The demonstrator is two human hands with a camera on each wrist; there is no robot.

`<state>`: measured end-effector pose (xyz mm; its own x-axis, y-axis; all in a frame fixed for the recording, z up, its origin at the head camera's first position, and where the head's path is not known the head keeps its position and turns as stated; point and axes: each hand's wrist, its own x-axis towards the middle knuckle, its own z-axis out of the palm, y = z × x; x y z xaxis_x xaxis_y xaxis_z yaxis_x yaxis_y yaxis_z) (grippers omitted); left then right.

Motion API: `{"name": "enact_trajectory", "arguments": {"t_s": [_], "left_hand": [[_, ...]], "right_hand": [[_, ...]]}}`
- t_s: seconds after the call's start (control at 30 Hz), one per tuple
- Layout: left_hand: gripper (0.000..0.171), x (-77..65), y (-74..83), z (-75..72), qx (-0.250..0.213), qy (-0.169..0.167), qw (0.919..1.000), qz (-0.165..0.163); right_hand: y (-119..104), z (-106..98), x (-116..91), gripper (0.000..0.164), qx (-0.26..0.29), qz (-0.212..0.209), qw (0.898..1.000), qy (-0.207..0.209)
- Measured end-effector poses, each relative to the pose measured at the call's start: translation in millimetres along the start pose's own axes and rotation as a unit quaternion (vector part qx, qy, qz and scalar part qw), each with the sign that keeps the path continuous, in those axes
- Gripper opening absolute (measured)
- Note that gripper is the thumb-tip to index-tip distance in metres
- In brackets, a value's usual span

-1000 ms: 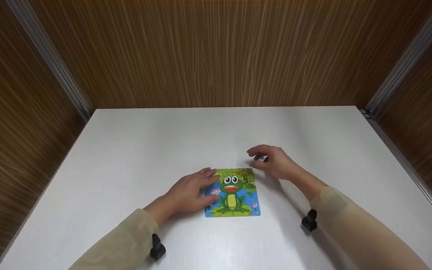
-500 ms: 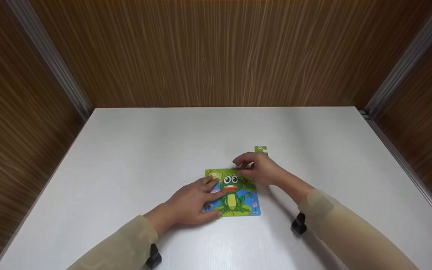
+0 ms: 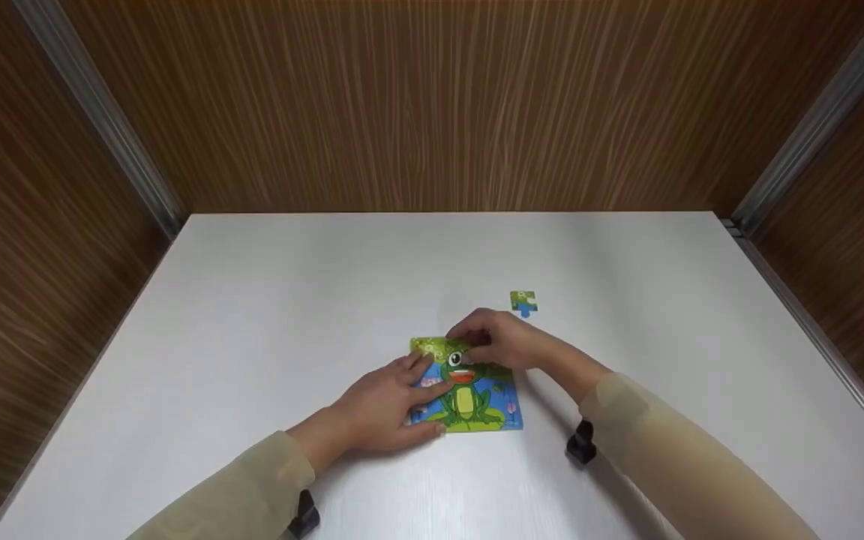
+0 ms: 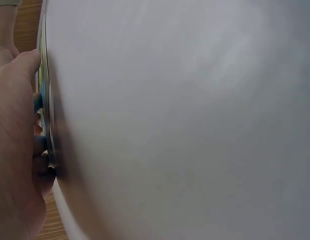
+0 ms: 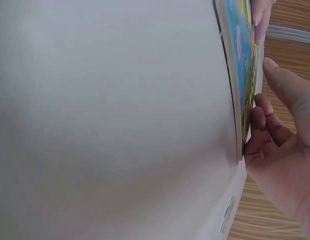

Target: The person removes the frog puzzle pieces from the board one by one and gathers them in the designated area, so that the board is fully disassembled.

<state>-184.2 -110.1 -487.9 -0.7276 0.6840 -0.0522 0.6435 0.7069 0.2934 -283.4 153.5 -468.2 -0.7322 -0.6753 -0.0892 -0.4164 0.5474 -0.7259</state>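
Note:
A square frog jigsaw puzzle [image 3: 469,409] lies flat on the white table in the head view. My left hand [image 3: 379,405] rests across its left side with the fingers spread. Over its upper right part is my right hand [image 3: 511,341], fingers bent and the thumb by the frog's eye. In the right wrist view the right hand [image 5: 290,130] touches the puzzle's edge [image 5: 237,100], with a gap between thumb and fingers and nothing seen in it. One loose puzzle piece [image 3: 523,301], green and blue, lies just beyond the right hand. The puzzle's upper right corner is hidden.
The white table [image 3: 252,300] meets a wood-grain panel [image 3: 432,112] at the back, with more panels at both sides. Metal strips [image 3: 102,112] run along the corners. Small black devices [image 3: 580,444] sit under both sleeves.
My right hand has moved left and toward me onto the puzzle, uncovering the loose piece. The left hand has spread a little further over the puzzle and slid slightly toward me.

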Motion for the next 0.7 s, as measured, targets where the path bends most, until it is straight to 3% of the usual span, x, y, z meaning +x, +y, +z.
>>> {"name": "enact_trajectory", "arguments": {"t_s": [0.43, 0.7], "left_hand": [[0.072, 1.5, 2.5, 0.8, 0.006, -0.004, 1.0, 0.005], [0.071, -0.2, 2.6, 1.2, 0.01, 0.0, 0.9999, 0.014]], "right_hand": [[0.6, 1.3, -4.8, 0.036, -0.002, -0.009, 0.999, -0.045], [-4.4, 1.5, -6.8, 0.038, -0.025, 0.012, 0.998, -0.057]]}}
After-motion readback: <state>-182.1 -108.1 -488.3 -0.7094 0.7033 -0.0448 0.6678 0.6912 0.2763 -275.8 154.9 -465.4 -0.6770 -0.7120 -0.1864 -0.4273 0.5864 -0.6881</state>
